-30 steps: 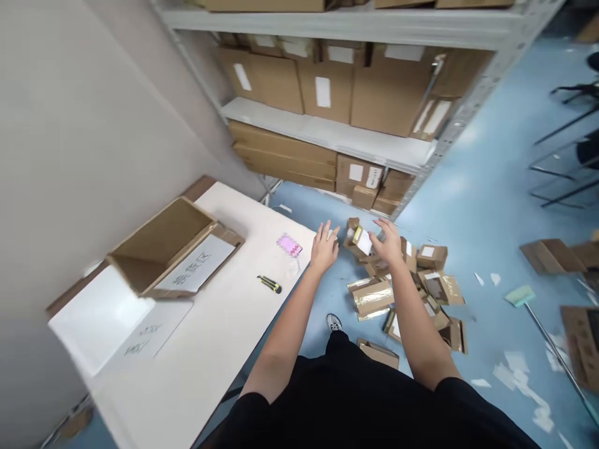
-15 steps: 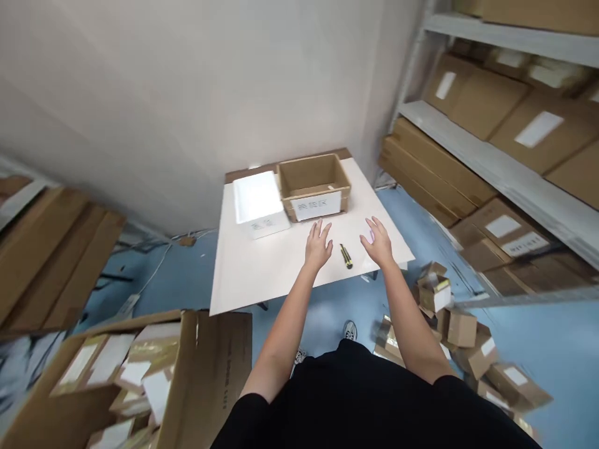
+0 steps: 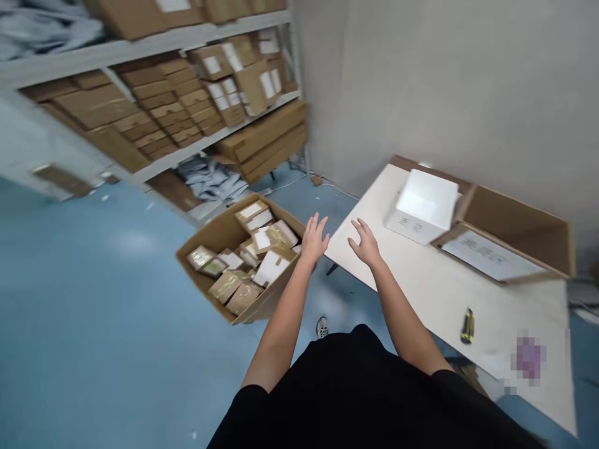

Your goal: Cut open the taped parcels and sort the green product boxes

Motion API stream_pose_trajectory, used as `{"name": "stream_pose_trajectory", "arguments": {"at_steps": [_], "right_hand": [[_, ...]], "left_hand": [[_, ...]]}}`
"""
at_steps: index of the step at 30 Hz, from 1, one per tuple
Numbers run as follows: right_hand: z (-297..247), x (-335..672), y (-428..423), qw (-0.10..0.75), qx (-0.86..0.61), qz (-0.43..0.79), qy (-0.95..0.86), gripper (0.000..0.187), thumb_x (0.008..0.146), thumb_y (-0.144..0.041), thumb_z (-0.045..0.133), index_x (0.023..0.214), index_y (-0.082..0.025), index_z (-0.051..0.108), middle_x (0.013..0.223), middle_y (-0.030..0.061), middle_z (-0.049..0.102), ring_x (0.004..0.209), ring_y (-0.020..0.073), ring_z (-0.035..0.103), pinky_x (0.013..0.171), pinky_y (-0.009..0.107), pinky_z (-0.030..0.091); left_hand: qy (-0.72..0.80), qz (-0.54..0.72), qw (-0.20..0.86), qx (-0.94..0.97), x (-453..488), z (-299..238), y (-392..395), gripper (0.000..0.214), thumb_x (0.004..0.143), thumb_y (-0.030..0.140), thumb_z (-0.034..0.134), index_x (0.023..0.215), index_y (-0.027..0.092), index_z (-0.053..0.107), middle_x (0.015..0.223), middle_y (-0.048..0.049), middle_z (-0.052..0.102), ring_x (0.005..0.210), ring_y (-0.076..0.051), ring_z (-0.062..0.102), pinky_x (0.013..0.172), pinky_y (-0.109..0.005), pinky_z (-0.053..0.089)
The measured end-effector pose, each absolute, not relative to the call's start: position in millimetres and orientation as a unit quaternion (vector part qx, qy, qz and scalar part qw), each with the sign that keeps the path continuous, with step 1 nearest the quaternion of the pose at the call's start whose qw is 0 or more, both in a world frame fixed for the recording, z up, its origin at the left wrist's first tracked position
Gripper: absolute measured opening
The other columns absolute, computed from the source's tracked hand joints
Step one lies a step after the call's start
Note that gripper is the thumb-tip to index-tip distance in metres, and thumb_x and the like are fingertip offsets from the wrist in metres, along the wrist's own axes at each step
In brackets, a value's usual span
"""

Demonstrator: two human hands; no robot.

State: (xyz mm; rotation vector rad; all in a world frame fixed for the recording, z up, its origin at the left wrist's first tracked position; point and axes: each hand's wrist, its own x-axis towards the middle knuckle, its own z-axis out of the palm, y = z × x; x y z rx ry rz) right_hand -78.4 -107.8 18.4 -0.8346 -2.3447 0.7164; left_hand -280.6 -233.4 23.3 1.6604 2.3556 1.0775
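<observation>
Fingers spread and holding nothing, my left hand point(image 3: 314, 238) hangs by the right edge of a large open carton point(image 3: 219, 231). Inside that carton lie several small taped boxes point(image 3: 270, 268) with white labels. My right hand point(image 3: 365, 243) is also open and free of any object, over the left edge of the white table point(image 3: 412, 287). On the table stand a white bin point(image 3: 416, 212) and a brown bin point(image 3: 491, 259) with a white label. A yellow and black utility knife point(image 3: 468, 326) lies nearer the front edge.
A shelf rack point(image 3: 154, 165) full of cardboard boxes runs along the left. Long cartons point(image 3: 266, 146) lie on its lower level, near grey crumpled material point(image 3: 210, 181). A blurred purple patch point(image 3: 528, 357) shows at the table's right. The floor point(image 3: 116, 312) is blue.
My view has swung left, so the table now sits to the right and the carton of small boxes near the middle. Both hands stay raised and open, having moved from the table toward the carton.
</observation>
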Motion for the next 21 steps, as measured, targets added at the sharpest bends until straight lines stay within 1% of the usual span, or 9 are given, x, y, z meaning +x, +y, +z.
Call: {"name": "stream_pose_trajectory", "arguments": {"at_steps": [3,5,8,10,14,17,19,21], "right_hand": [[12.2,-174.0,-127.3,0.231,-0.224,0.300,-0.898,0.069,0.096,-0.032,0.062,0.163,-0.028,0.048,0.171,0.0106,0.041,0.156,0.0321,0.042,0.128,0.055,0.040],[6.8,-226.9,-136.7,0.203,-0.178,0.316,-0.910,0.070,0.096,-0.031,0.063,0.164,-0.028,0.047,0.171,0.0108,0.040,0.157,0.0322,0.041,0.129,0.055,0.038],[-8.2,-291.3,-142.8,0.171,-0.131,0.338,-0.916,0.071,0.094,-0.030,0.064,0.164,-0.026,0.048,0.172,0.0109,0.040,0.157,0.0325,0.040,0.130,0.055,0.037],[-24.3,-325.5,-142.9,0.152,-0.112,0.356,-0.915,0.072,0.093,-0.029,0.065,0.164,-0.026,0.048,0.172,0.0108,0.039,0.157,0.0330,0.040,0.130,0.055,0.037],[-66.6,-375.0,-138.9,0.091,-0.099,0.392,-0.910,0.072,0.093,-0.029,0.065,0.163,-0.024,0.048,0.172,0.0124,0.039,0.157,0.0347,0.041,0.129,0.057,0.038],[-100.3,-397.9,-133.8,0.035,-0.097,0.408,-0.907,0.073,0.093,-0.027,0.065,0.164,-0.027,0.048,0.171,0.0113,0.041,0.156,0.0335,0.043,0.127,0.055,0.041],[-122.7,-408.6,-130.0,-0.003,-0.099,0.412,-0.906,0.074,0.092,-0.025,0.066,0.164,-0.027,0.049,0.170,0.0112,0.042,0.156,0.0328,0.043,0.127,0.054,0.041],[-146.0,-416.2,-126.7,-0.040,-0.100,0.412,-0.905,0.075,0.091,-0.024,0.066,0.164,-0.025,0.049,0.170,0.0118,0.043,0.157,0.0322,0.042,0.128,0.052,0.041]], "left_hand": [[0.817,0.349,0.013,0.459,-350.1,17.2,-285.8,0.062,0.098,0.024,0.061,0.159,0.019,0.051,0.175,-0.0143,0.034,0.163,-0.034,0.030,0.134,-0.055,0.028],[0.842,0.349,0.006,0.411,-384.3,8.7,-313.1,0.063,0.098,0.026,0.060,0.159,0.021,0.051,0.175,-0.0136,0.035,0.162,-0.034,0.031,0.134,-0.056,0.028],[0.876,0.344,0.026,0.337,-421.8,-15.5,-340.0,0.064,0.098,0.027,0.061,0.161,0.022,0.050,0.176,-0.0127,0.034,0.162,-0.035,0.032,0.132,-0.055,0.032],[0.897,0.335,0.062,0.281,-439.5,-39.8,-349.5,0.064,0.097,0.028,0.062,0.160,0.021,0.050,0.175,-0.0142,0.035,0.161,-0.036,0.033,0.130,-0.054,0.034],[0.921,0.308,0.155,0.179,-459.6,-100.2,-351.3,0.064,0.096,0.028,0.065,0.158,0.017,0.051,0.171,-0.0188,0.041,0.159,-0.037,0.037,0.129,-0.052,0.034],[0.920,0.293,0.230,0.125,-465.8,-145.8,-340.3,0.067,0.093,0.026,0.068,0.157,0.015,0.051,0.168,-0.0209,0.045,0.157,-0.037,0.040,0.127,-0.050,0.035],[0.913,0.284,0.276,0.095,-468.1,-173.3,-330.2,0.069,0.091,0.029,0.071,0.156,0.016,0.051,0.165,-0.0215,0.048,0.157,-0.037,0.040,0.126,-0.051,0.036],[0.911,0.269,0.306,0.061,-469.2,-197.8,-320.3,0.072,0.091,0.036,0.073,0.156,0.018,0.050,0.165,-0.0222,0.047,0.157,-0.038,0.039,0.125,-0.053,0.036]]}}
